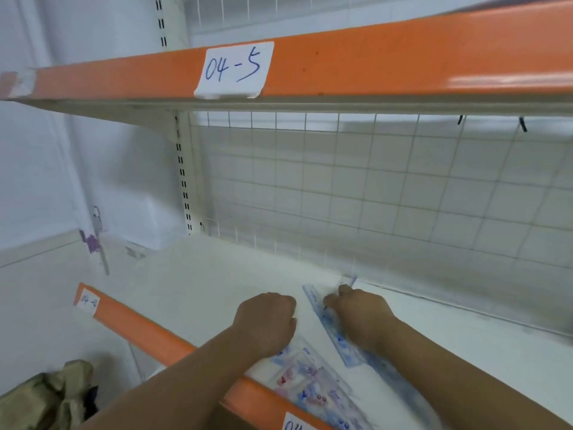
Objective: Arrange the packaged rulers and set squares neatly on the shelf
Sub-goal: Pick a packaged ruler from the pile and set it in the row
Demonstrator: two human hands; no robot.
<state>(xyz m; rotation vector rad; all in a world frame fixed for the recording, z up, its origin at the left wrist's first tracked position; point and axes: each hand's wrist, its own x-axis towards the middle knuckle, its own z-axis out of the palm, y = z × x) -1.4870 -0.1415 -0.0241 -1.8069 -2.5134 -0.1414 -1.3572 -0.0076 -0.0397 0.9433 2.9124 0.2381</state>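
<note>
A white shelf (198, 280) with an orange front edge holds several clear packs of rulers and set squares. One blue packaged ruler (319, 308) lies slanted from the back grid toward the front. My right hand (362, 315) rests on it with fingers curled, pinching its upper part. My left hand (266, 321) sits just left of it, fingers curled into a fist; whether it holds anything is hidden. A pile of packaged rulers and set squares (313, 383) with red and blue print lies at the shelf's front edge, below my left wrist.
A wire grid back panel (372, 193) closes the shelf behind. An upper orange shelf edge with a paper label reading 04-5 (235, 69) overhangs. A slotted upright (183, 169) stands at the left. An olive cloth bundle (46, 395) lies low left.
</note>
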